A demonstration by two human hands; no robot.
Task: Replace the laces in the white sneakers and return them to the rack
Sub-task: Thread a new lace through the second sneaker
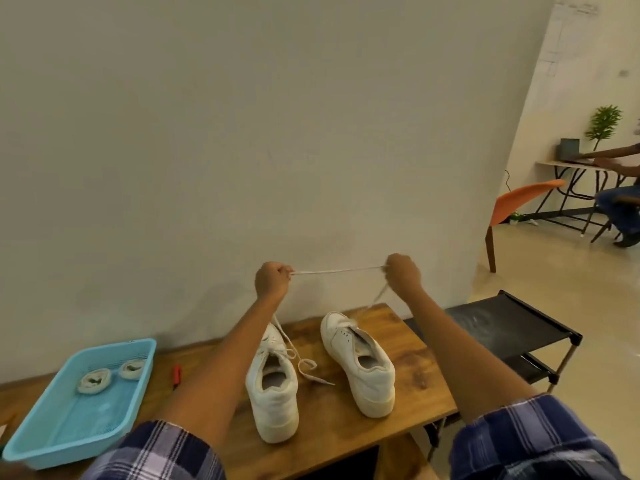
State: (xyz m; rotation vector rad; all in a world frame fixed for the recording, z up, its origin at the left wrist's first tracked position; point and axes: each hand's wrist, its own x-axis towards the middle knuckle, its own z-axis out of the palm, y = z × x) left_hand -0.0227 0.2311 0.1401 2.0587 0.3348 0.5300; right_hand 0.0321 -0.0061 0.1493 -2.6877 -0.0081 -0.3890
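Observation:
Two white sneakers stand on the wooden table [408, 362], toes toward the wall. The left sneaker [273, 386] has a loose lace trailing over the table at its right. From the toe end of the right sneaker [360, 365] a white lace [337, 270] rises to my right hand [403, 273], then runs taut and level across to my left hand [272, 278]. Both hands are raised above the shoes in front of the wall, each pinching that lace in a closed fist.
A light blue plastic tray [27, 445] at the table's left holds two rolled white laces [93, 380]. A small red tool [177, 374] lies beside it. The black shoe rack [512, 327] stands right of the table. Farther right are an orange chair [519, 199] and a seated person [620, 202].

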